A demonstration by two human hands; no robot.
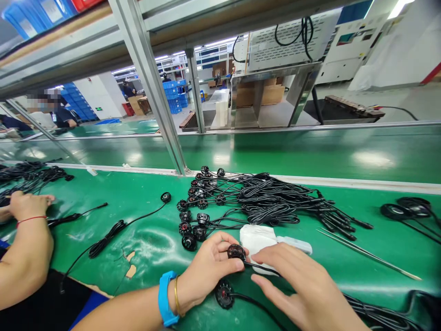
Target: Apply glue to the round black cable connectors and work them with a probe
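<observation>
My left hand [203, 266] pinches a round black part [236, 251] with a cable between thumb and fingers. The cable runs right, beneath my right hand [306, 285], which is open with thumb and fingers apart around it. Whether that hand touches the cable I cannot tell. Another round black part [224, 294] with a red-marked centre and its own cable lies just below my left hand. A folded white cloth [257, 236] lies behind my hands, with a pale translucent object [296, 244] sticking out beside it.
Several similar parts with bundled black cables [268, 202] lie beyond my hands. Metal tweezers [372, 255] rest at the right. At the left, a co-worker's hand [29, 207] reaches toward more cables; a single bundled cable [106, 239] lies between us. A metal post [151, 87] rises behind.
</observation>
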